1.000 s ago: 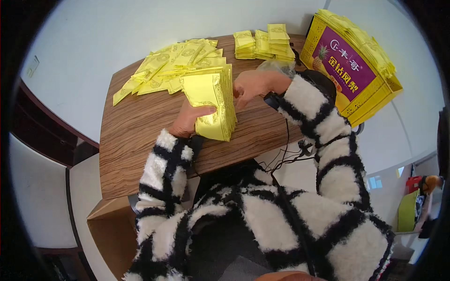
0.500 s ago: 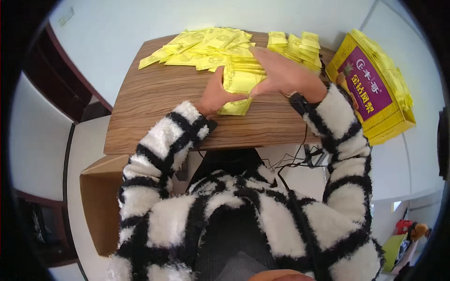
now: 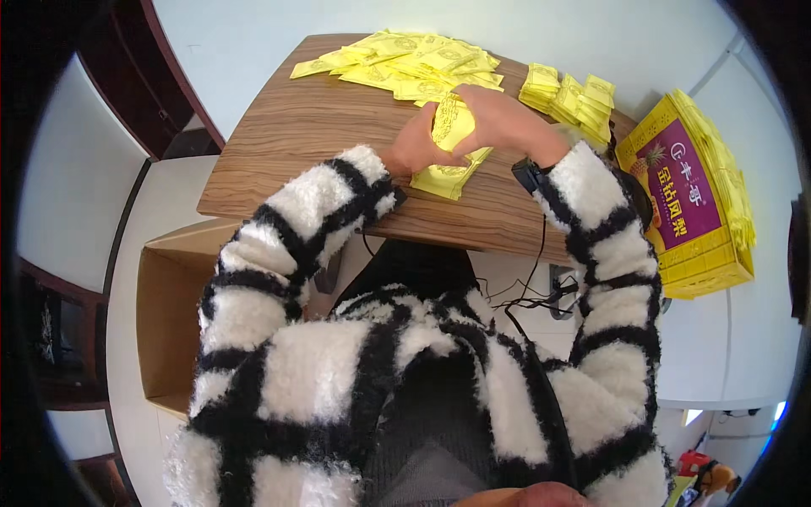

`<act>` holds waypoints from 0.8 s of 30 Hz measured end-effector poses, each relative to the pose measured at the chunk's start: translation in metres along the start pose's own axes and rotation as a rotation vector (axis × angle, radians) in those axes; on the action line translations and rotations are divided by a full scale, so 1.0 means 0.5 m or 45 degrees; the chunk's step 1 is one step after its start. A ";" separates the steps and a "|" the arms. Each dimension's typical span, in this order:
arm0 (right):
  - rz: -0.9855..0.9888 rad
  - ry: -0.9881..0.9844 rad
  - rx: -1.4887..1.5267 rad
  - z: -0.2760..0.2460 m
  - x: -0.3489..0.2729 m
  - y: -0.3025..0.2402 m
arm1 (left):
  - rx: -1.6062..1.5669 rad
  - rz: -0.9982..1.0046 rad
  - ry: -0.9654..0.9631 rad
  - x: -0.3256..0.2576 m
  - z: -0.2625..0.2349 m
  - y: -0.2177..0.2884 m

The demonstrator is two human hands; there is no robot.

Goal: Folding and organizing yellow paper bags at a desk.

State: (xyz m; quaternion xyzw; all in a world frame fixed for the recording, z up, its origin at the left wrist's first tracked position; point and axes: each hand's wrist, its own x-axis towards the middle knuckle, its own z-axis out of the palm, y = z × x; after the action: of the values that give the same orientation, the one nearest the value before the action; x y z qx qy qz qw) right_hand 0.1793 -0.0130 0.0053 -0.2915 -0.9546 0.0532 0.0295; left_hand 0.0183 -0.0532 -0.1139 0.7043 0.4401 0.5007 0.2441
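Observation:
Both my hands are curved around a small stack of flat yellow packets [image 3: 454,121] near the middle of the table. My left hand [image 3: 416,144] presses its left side, thumb toward the front. On its right, my right hand [image 3: 509,125] wraps the far edge and side, partly hiding the stack. More yellow packets [image 3: 446,180] lie beneath my hands, toward the table's front edge. Just beyond my hands spreads a loose heap of the same packets [image 3: 414,61].
Smaller packet piles [image 3: 574,100] sit at the table's back right. A yellow and purple carton [image 3: 680,194] filled with packets stands at the right. An open brown cardboard box [image 3: 173,313] is below on the left. Black cables [image 3: 528,300] hang under the wooden table [image 3: 279,160].
The view has turned, so the table appears tilted and the carton lower. My right hand has closed in beside my left around the upper part of the stack.

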 end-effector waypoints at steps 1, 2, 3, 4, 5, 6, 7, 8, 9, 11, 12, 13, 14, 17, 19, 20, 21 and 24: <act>-0.002 0.003 -0.022 0.008 0.004 -0.002 | 0.043 -0.001 0.004 -0.006 0.000 -0.002; -0.004 0.005 -0.044 0.015 0.008 -0.003 | 0.040 -0.009 0.007 -0.010 0.001 -0.004; -0.007 -0.003 -0.042 0.021 0.011 -0.003 | 0.038 -0.040 0.017 -0.012 0.003 -0.006; -0.008 -0.028 -0.030 0.026 0.014 -0.003 | 0.035 -0.071 0.027 -0.014 0.004 -0.007; -0.009 -0.052 -0.018 0.030 0.017 -0.003 | 0.031 -0.102 0.037 -0.018 0.004 -0.010; -0.014 -0.075 -0.008 0.032 0.022 -0.009 | 0.030 -0.109 0.044 -0.022 0.001 -0.018; -0.021 -0.082 -0.007 0.035 0.027 -0.015 | 0.046 -0.075 0.052 -0.029 -0.001 -0.025; -0.037 -0.094 -0.034 0.038 0.031 -0.021 | 0.063 -0.041 0.060 -0.035 -0.003 -0.033; -0.053 -0.106 -0.061 0.040 0.035 -0.026 | 0.080 -0.007 0.067 -0.040 -0.005 -0.040; -0.074 -0.120 -0.086 0.042 0.037 -0.036 | 0.060 -0.038 0.057 -0.041 -0.005 -0.044; -0.065 -0.132 -0.105 0.037 0.034 -0.039 | 0.040 -0.063 0.042 -0.041 -0.005 -0.042; -0.056 -0.143 -0.123 0.033 0.031 -0.042 | 0.020 -0.087 0.026 -0.043 -0.007 -0.040; -0.046 -0.152 -0.141 0.032 0.029 -0.046 | 0.022 -0.090 0.028 -0.046 -0.011 -0.039; -0.109 -0.101 -0.161 0.028 0.029 -0.050 | 0.101 -0.074 0.012 -0.048 -0.016 -0.029; -0.137 -0.072 -0.170 0.022 0.025 -0.048 | 0.114 -0.053 0.012 -0.044 -0.015 -0.027; -0.121 -0.090 -0.181 0.018 0.023 -0.047 | 0.124 -0.032 0.015 -0.042 -0.015 -0.024; -0.108 -0.110 -0.192 0.014 0.021 -0.050 | 0.135 -0.014 0.019 -0.040 -0.014 -0.023; -0.097 -0.130 -0.173 0.002 0.008 -0.059 | 0.130 -0.028 -0.008 -0.038 -0.009 -0.020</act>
State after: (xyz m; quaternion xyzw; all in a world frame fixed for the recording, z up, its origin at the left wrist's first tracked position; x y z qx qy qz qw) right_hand 0.1595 -0.0353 0.0081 -0.2532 -0.9667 0.0019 -0.0370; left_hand 0.0080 -0.0650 -0.1292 0.7125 0.4720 0.4727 0.2146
